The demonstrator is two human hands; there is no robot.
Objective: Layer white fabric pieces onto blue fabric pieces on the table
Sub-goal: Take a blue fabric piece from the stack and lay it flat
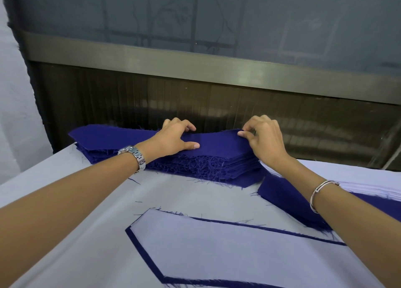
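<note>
We see both hands up at 12 o'clock on a thick stack of blue fabric pieces (195,157), woven cloth w/ frayed, thready edges, long shapes w/ angled ends. Left hand (173,139) lies palm-down on the stack top, fingers spread apart & curled over the far edge, thumb flat on the cloth; a metal link watch (135,156) on that wrist. Right hand (263,139) sits at the stack's 3 o'clock end, thumb & forefinger pinched together on the far edge of the top blue ply, other fingers bent behind. A thin silver bangle (319,193) rides the right wrist.

Desk (86,211) is covered in smooth pale cloth, loose blue threads scattered on it. At 6 o'clock lies a white fabric piece (227,253), flat, matte, angled at its left end, laid on a blue piece (142,252) whose edge shows as a narrow border around it. At 3 o'clock, under the right forearm, another blue piece (282,194) lies flat, w/ a white stack (373,189) just beyond it. Behind the desk: dark ribbed panel & a brushed metal rail (195,64).
</note>
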